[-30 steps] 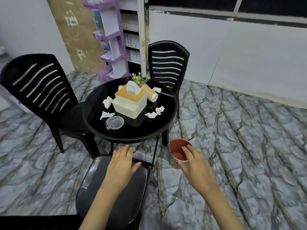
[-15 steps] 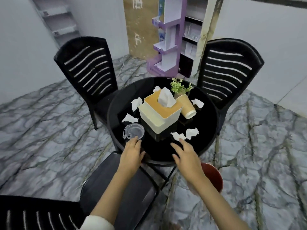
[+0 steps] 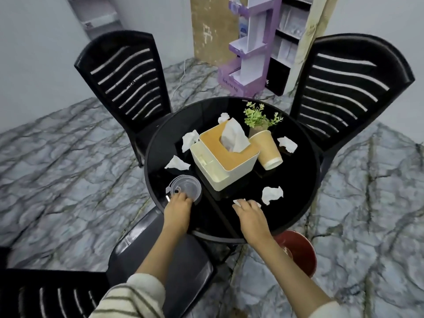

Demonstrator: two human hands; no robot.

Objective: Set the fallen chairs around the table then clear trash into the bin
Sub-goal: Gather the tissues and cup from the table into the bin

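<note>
Both hands are down on the near edge of the round black tabletop (image 3: pixel 305 180): the left hand (image 3: pixel 177 206) rests its fingertips on a clear plastic cup lid (image 3: pixel 184 187), fingers curled over its near rim but not visibly closed around it, and the right hand (image 3: pixel 249 213) lies palm-down over a crumpled white tissue (image 3: pixel 237 202) whose edge pokes out past the fingertips; whether that tissue is pinched or only covered I cannot tell. Three black slatted chairs stand upright around the tabletop, one at far left (image 3: pixel 124 76), one at far right (image 3: pixel 351 88) and one nearest the person (image 3: pixel 160 255), so the chair step looks finished and clearing trash appears to be the step in hand. More crumpled tissues lie scattered: one just right of the right hand (image 3: pixel 271 195), two left of the tissue box (image 3: pixel 226 157), one behind it, and one at the far right beside a tipped paper cup (image 3: pixel 268 150) that lies on its side against the box. A small potted plant (image 3: pixel 258 118) sits behind the cup. The red bin (image 3: pixel 298 251) stands on the floor just below the tabletop's near right edge, under the right forearm. Next, each hand probably needs to close on its piece, lift clear of the glossy surface and carry it over the bin's open mouth; the thin lid may need sliding to the edge to get a finger beneath.
</note>
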